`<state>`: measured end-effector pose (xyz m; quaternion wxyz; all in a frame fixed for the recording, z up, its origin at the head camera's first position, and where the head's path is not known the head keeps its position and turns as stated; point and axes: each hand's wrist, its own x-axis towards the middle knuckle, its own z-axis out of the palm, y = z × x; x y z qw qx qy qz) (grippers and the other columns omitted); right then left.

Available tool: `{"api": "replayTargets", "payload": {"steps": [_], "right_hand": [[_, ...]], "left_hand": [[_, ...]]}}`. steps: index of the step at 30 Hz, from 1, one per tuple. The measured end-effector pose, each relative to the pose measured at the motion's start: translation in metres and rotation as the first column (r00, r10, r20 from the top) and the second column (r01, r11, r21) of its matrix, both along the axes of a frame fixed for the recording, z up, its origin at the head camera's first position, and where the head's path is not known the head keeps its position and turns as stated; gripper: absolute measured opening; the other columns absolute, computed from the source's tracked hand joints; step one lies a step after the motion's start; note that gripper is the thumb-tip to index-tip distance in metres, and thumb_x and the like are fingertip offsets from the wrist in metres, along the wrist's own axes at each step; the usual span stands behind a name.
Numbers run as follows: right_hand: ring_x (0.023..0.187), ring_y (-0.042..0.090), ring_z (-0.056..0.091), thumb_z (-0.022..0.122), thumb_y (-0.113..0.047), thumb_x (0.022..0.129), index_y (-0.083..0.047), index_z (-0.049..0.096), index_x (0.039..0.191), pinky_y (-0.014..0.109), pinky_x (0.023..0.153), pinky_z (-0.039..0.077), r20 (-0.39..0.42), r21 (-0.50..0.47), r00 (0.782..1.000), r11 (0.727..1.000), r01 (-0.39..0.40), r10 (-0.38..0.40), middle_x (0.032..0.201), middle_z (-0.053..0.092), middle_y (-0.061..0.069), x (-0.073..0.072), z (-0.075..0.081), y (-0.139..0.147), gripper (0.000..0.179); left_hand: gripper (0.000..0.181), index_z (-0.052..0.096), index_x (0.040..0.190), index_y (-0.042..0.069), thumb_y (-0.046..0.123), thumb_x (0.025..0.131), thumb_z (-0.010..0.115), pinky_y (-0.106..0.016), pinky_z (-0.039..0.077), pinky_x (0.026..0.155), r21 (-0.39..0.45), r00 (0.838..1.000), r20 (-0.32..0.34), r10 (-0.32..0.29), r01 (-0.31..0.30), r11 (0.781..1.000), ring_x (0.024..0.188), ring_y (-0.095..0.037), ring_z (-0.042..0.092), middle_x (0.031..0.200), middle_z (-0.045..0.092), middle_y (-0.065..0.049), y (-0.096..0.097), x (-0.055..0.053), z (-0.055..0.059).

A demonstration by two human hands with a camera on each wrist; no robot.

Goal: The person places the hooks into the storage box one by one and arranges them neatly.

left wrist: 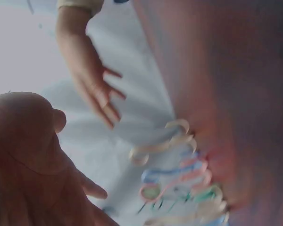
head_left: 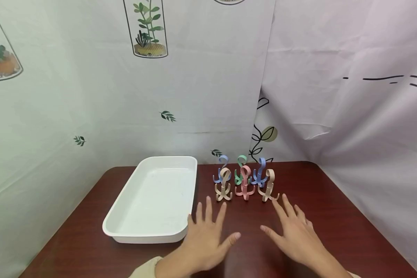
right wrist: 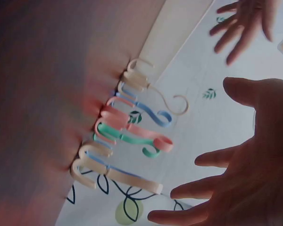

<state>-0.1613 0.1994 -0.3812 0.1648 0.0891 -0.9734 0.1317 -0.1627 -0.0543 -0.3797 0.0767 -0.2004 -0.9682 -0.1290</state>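
Several plastic multi-prong hooks stand upright in two rows on the table. In front are a beige hook (head_left: 224, 185), a pink hook (head_left: 244, 183) and another beige hook (head_left: 269, 186). Behind them stand a blue hook (head_left: 222, 175), a green hook (head_left: 241, 175) and a second blue hook (head_left: 260, 173). My left hand (head_left: 205, 239) is spread, palm down, over the table between the white tray (head_left: 153, 238) and the hooks. To the right, my right hand (head_left: 297, 233) is spread too, its fingertips near the right beige hook. Neither hand holds anything.
The shallow white tray lies on the left of the dark red table (head_left: 73, 247). Behind and along the sides hangs a pale printed cloth (head_left: 208, 77), close to the table's back edge.
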Motion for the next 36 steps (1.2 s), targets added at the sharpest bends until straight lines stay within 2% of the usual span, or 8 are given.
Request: {"api": "replayTargets", "payload": {"steps": [6,12,16,22,25,29,33,36], "right_hand": [[0.118,0.055,0.049,0.06,-0.067,0.088,-0.003,0.047,0.145,0.071,0.078,0.047,0.003,-0.053,1.0,0.999,-0.001,0.002,0.147,0.042,0.028,-0.015,0.008,0.006,0.086],[0.115,0.047,0.055,0.064,-0.056,0.091,0.0,0.047,0.141,0.066,0.078,0.05,0.029,-0.152,0.999,0.988,0.023,-0.019,0.135,0.05,0.027,-0.037,0.015,0.011,0.078],[0.103,0.04,0.06,0.065,-0.05,0.092,0.004,0.048,0.138,0.058,0.076,0.052,0.014,-0.233,0.999,0.972,0.041,-0.038,0.129,0.052,0.028,-0.055,0.02,0.014,0.073],[0.091,0.029,0.065,0.066,-0.043,0.093,0.002,0.052,0.135,0.047,0.069,0.052,-0.006,-0.342,0.996,0.936,0.086,-0.094,0.124,0.055,0.025,-0.088,0.022,0.02,0.063],[0.089,0.03,0.066,0.067,-0.039,0.093,0.003,0.056,0.132,0.047,0.069,0.052,-0.035,-0.39,0.993,0.917,0.089,-0.111,0.124,0.055,0.026,-0.105,0.022,0.022,0.058],[0.085,0.03,0.064,0.068,-0.036,0.092,0.003,0.062,0.125,0.041,0.063,0.051,-0.045,-0.417,0.99,0.903,0.105,-0.136,0.118,0.06,0.026,-0.121,0.021,0.023,0.051],[0.071,0.025,0.06,0.07,-0.031,0.091,0.003,0.067,0.118,0.032,0.051,0.046,-0.028,-0.44,0.989,0.89,0.119,-0.146,0.108,0.068,0.023,-0.129,0.017,0.022,0.043],[0.068,0.024,0.059,0.071,-0.025,0.091,0.005,0.068,0.113,0.029,0.048,0.045,-0.05,-0.449,0.988,0.887,0.106,-0.143,0.102,0.07,0.023,-0.132,0.015,0.021,0.038]], "left_hand": [[0.079,0.033,0.156,0.016,0.069,0.098,0.03,-0.071,0.026,0.107,0.102,0.997,-0.031,0.066,-0.062,0.993,0.141,-0.052,0.025,0.157,0.025,-0.028,-0.036,-0.01,0.019],[0.068,0.038,0.153,0.011,0.057,0.102,0.038,-0.071,0.034,0.102,0.147,0.99,-0.064,0.122,-0.112,0.983,0.137,-0.053,0.033,0.154,0.032,-0.029,-0.089,-0.026,0.045],[0.064,0.037,0.151,0.005,0.047,0.104,0.045,-0.072,0.033,0.101,0.248,0.993,-0.04,0.107,-0.094,0.964,0.135,-0.055,0.033,0.151,0.035,-0.031,-0.136,-0.041,0.06],[0.072,0.023,0.153,-0.003,0.042,0.103,0.049,-0.075,0.024,0.1,0.345,0.986,0.118,0.114,-0.149,0.927,0.134,-0.06,0.022,0.151,0.026,-0.035,-0.214,-0.069,0.066],[0.08,0.012,0.155,-0.004,0.047,0.103,0.047,-0.077,0.024,0.099,0.367,0.967,0.211,0.145,-0.216,0.905,0.135,-0.062,0.018,0.152,0.017,-0.038,-0.255,-0.084,0.056],[0.082,0.008,0.156,-0.004,0.049,0.104,0.042,-0.073,0.032,0.101,0.454,0.944,0.299,0.137,-0.267,0.85,0.136,-0.061,0.024,0.151,0.02,-0.04,-0.295,-0.106,0.023],[0.072,0.014,0.154,-0.008,0.042,0.107,0.037,-0.061,0.044,0.099,0.54,0.932,0.347,0.1,-0.286,0.791,0.13,-0.054,0.041,0.148,0.033,-0.039,-0.309,-0.12,-0.013],[0.067,0.018,0.154,-0.008,0.037,0.108,0.037,-0.049,0.054,0.091,0.578,0.927,0.366,0.082,-0.295,0.76,0.121,-0.046,0.055,0.146,0.039,-0.036,-0.306,-0.127,-0.025]]}}
